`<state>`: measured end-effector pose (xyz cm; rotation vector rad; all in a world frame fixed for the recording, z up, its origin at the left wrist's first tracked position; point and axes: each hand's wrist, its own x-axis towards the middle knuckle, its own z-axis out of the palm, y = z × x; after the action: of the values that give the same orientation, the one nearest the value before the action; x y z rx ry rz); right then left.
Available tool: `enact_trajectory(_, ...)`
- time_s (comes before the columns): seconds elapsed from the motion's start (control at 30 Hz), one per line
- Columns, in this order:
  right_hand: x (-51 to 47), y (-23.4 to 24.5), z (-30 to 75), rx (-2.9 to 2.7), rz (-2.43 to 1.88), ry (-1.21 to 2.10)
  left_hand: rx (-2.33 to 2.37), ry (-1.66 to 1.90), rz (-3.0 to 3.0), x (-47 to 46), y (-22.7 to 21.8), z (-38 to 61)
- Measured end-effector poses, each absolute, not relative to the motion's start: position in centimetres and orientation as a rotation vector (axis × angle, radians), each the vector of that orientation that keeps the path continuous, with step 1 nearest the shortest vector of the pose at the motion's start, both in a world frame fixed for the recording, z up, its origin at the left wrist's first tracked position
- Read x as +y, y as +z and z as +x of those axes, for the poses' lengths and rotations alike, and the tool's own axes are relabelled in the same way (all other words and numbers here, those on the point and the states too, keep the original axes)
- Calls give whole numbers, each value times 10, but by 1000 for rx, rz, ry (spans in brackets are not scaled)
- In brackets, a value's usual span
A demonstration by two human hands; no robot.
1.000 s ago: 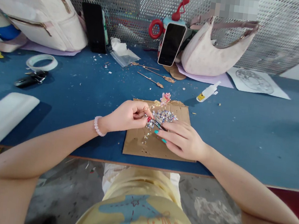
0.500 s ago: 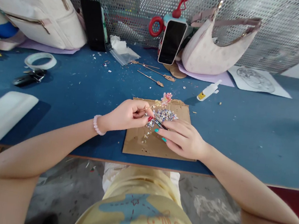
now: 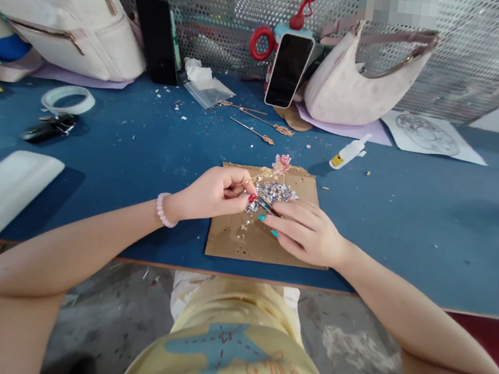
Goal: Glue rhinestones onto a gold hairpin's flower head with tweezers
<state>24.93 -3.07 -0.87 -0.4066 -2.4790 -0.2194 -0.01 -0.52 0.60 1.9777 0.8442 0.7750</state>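
My left hand pinches a gold hairpin with a pink flower; the flower sticks out past my fingers, above the back of the cardboard. In my right hand is a pair of slim dark tweezers, their tips pointing left and meeting my left fingertips. A red piece shows at those fingertips; whether it is a bead or a nail I cannot tell. Under and behind the hands lies a heap of small shiny rhinestones, with a few loose bits nearer me.
Gold hairpins lie beyond the cardboard, a small glue bottle to their right. At the back stand a phone, a handbag and a backpack. A tape roll and a white case are on the left.
The pink flower has shifted slightly to the right as the hairpin turned a little in my left fingers. Both hands otherwise stay in place.
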Motion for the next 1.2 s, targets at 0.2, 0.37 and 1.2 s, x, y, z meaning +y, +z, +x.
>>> enact_trajectory(0.2,-31,-9,250,-2484,-399,-223,857,794,2008,-6,6,1)
enact_trajectory(0.37,-31,-9,251,-2483,-406,-228,868,802,2019,-6,7,1)
enact_trajectory(1.2,-30,-9,250,-2492,-426,-177,901,825,1963,0,7,2)
